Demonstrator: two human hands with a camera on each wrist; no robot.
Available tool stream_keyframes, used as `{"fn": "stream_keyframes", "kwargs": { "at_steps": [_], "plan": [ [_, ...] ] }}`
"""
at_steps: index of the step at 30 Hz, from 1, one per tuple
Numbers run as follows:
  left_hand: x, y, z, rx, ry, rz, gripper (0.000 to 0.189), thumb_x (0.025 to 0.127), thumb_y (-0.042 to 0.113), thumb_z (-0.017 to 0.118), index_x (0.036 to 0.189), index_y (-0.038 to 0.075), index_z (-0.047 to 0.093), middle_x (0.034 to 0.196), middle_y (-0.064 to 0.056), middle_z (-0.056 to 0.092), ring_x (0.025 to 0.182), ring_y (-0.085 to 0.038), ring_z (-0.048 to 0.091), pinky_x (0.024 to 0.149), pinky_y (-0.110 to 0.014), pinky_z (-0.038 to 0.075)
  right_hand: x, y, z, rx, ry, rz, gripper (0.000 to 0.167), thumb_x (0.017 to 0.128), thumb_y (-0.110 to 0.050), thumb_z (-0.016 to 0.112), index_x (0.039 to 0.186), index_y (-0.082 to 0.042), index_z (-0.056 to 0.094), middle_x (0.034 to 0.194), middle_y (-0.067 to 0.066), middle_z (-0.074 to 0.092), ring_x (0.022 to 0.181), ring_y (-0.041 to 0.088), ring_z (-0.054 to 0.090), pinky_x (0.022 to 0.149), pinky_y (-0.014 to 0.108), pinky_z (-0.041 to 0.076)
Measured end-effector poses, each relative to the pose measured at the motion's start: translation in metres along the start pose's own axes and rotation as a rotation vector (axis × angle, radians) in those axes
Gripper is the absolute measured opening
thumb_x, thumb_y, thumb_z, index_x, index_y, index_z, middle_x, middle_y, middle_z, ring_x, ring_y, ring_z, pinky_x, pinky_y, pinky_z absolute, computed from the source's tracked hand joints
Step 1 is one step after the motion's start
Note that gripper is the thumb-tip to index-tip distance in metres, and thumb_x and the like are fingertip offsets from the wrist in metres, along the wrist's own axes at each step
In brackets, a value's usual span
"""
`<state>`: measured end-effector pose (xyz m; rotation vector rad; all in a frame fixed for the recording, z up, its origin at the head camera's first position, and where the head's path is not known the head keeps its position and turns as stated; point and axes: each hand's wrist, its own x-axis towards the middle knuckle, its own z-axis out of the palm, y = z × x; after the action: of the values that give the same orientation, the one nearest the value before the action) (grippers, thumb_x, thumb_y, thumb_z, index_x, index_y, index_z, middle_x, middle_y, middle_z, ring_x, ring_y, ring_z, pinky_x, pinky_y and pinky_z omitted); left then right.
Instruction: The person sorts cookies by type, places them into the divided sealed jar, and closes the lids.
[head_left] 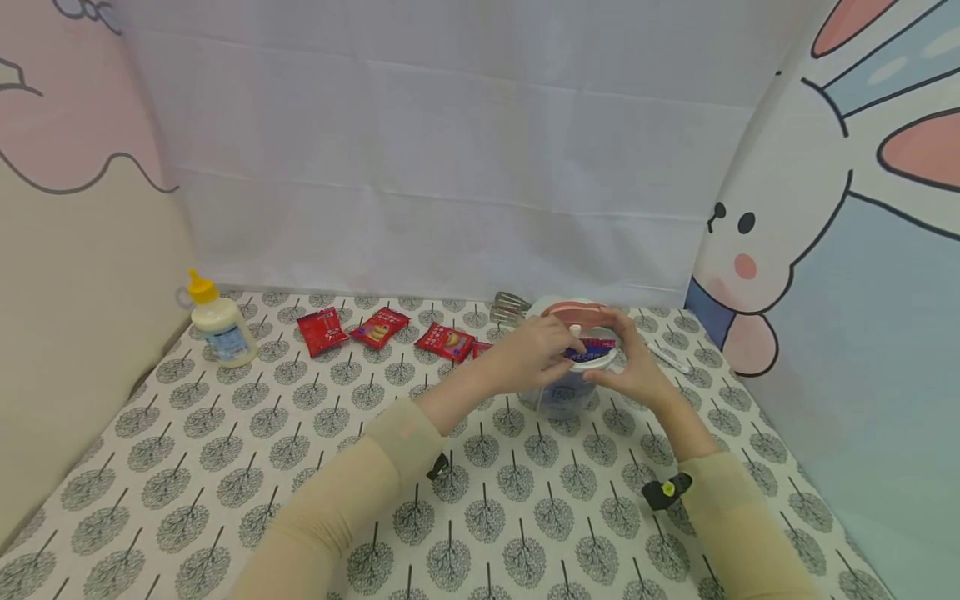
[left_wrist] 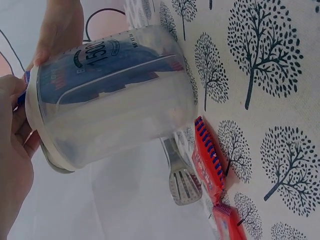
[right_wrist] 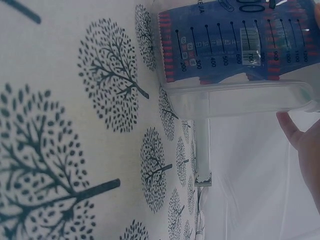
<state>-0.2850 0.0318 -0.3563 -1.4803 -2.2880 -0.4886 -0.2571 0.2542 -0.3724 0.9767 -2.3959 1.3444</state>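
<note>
A clear plastic measuring jug (head_left: 561,398) marked 1500 stands on the table, right of centre. Inside it is a blue and red packet (right_wrist: 220,42), its top edge reaching the mouth. My left hand (head_left: 528,354) is at the rim, and in the left wrist view its thumb and fingers pinch a blue corner of the packet (left_wrist: 23,90). With thumb in front and fingers behind, my right hand (head_left: 641,371) grips the jug near its rim from the right. A reddish curved patch (head_left: 577,312) shows at the back of the mouth; what it is I cannot tell.
Several small red packets (head_left: 381,327) lie left of the jug. A slotted metal spatula (head_left: 510,307) lies behind it, and a whitish utensil (head_left: 670,358) to its right. A yellow-capped bottle (head_left: 223,325) stands far left. White curtains back the tree-patterned tablecloth (head_left: 300,508).
</note>
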Motion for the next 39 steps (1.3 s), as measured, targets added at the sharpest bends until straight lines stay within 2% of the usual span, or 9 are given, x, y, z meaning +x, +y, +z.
{"fn": "stream_keyframes", "kwargs": {
  "at_steps": [4,11,14,17,22,25,29,34,39],
  "plan": [
    [-0.002,0.002,-0.004,0.087,-0.087,-0.008,0.024,0.091,0.031,0.06,0.112,0.021,0.066,0.112,0.006,0.064,0.113,-0.012,0.05,0.104,-0.03,0.037,0.001,0.0,0.0,-0.027,0.0,0.029,0.098,0.066,0.011,0.076,0.143,-0.002,0.018,0.137,-0.006,0.036,0.122,-0.004,0.036,0.102,0.045,0.033],
    [-0.007,0.007,-0.01,0.073,-0.195,-0.098,0.035,0.093,0.034,0.059,0.125,0.022,0.055,0.128,-0.001,0.055,0.122,-0.016,0.046,0.11,-0.036,0.031,0.002,0.0,0.002,-0.002,0.002,0.015,0.097,0.065,0.011,0.076,0.142,-0.001,0.018,0.14,-0.013,0.032,0.123,-0.006,0.034,0.102,0.064,0.026],
    [-0.01,0.005,-0.011,-0.013,-0.154,-0.11,0.038,0.091,0.03,0.062,0.127,0.021,0.053,0.128,-0.002,0.056,0.122,-0.017,0.047,0.108,-0.034,0.035,0.003,0.0,0.002,0.004,0.007,-0.01,0.097,0.064,0.011,0.077,0.14,0.001,0.018,0.137,-0.022,0.033,0.123,-0.004,0.036,0.102,0.066,0.024],
    [-0.014,-0.002,-0.01,-0.071,-0.015,-0.044,0.04,0.087,0.024,0.068,0.124,0.016,0.056,0.125,-0.002,0.059,0.119,-0.016,0.049,0.106,-0.031,0.037,0.003,0.0,0.003,-0.002,0.007,-0.026,0.097,0.062,0.012,0.077,0.139,0.002,0.018,0.14,-0.02,0.032,0.124,-0.002,0.036,0.104,0.066,0.023],
    [-0.02,-0.015,-0.007,-0.025,0.235,-0.011,0.061,0.076,0.025,0.079,0.129,0.01,0.051,0.131,-0.006,0.053,0.124,-0.02,0.046,0.111,-0.032,0.032,0.0,-0.004,0.0,-0.045,-0.009,-0.039,0.095,0.065,0.01,0.077,0.139,0.001,0.019,0.148,0.016,0.027,0.13,-0.002,0.027,0.101,0.071,0.025],
    [-0.022,-0.019,-0.004,-0.08,0.197,-0.098,0.083,0.074,0.03,0.08,0.142,0.01,0.037,0.141,-0.008,0.045,0.129,-0.023,0.042,0.112,-0.033,0.03,-0.003,-0.004,-0.001,-0.077,0.005,-0.1,0.089,0.065,0.009,0.078,0.135,0.003,0.024,0.141,0.03,0.028,0.137,0.008,0.025,0.102,0.07,0.025],
    [-0.024,-0.023,0.003,-0.202,0.1,-0.186,0.089,0.075,0.03,0.079,0.147,0.011,0.03,0.141,-0.006,0.047,0.128,-0.023,0.044,0.111,-0.036,0.033,-0.005,0.001,0.0,-0.121,0.058,-0.255,0.072,0.072,-0.006,0.08,0.125,0.007,0.034,0.131,0.028,0.042,0.137,0.026,0.03,0.115,0.046,0.023],
    [-0.025,-0.026,0.011,-0.22,0.125,-0.144,0.071,0.077,0.028,0.077,0.139,0.015,0.044,0.137,-0.001,0.052,0.128,-0.02,0.045,0.112,-0.037,0.031,-0.006,0.028,0.001,-0.149,0.103,-0.394,0.066,0.081,-0.036,0.071,0.121,0.006,0.039,0.126,0.024,0.051,0.127,0.031,0.041,0.113,0.031,0.027],
    [-0.026,-0.026,0.012,-0.208,0.131,-0.103,0.053,0.08,0.028,0.074,0.128,0.019,0.056,0.135,0.003,0.054,0.131,-0.016,0.042,0.116,-0.038,0.023,-0.004,0.026,0.002,-0.158,0.121,-0.446,0.058,0.079,-0.028,0.073,0.112,0.009,0.044,0.117,0.029,0.054,0.119,0.044,0.042,0.114,0.036,0.028]
  ]
}}
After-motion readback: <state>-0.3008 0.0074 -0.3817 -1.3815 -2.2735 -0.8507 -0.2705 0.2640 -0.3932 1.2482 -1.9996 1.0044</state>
